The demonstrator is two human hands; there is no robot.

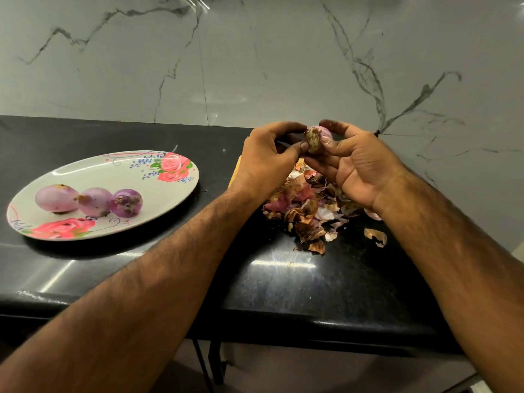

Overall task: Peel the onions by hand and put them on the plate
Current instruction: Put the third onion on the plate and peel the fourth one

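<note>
Head view: the left hand (269, 156) pinched the onion (317, 137) at its root end while the right hand (358, 163) gripped it, above the peels (306, 207), right of the plate (93, 177). A hard tug could have popped the slick onion loose onto the counter (283, 282).

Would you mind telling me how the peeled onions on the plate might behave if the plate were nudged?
The peeled onions are round, so they would probably roll across the shallow plate. Their smooth, glossy surfaces likely feel slippery.
</note>
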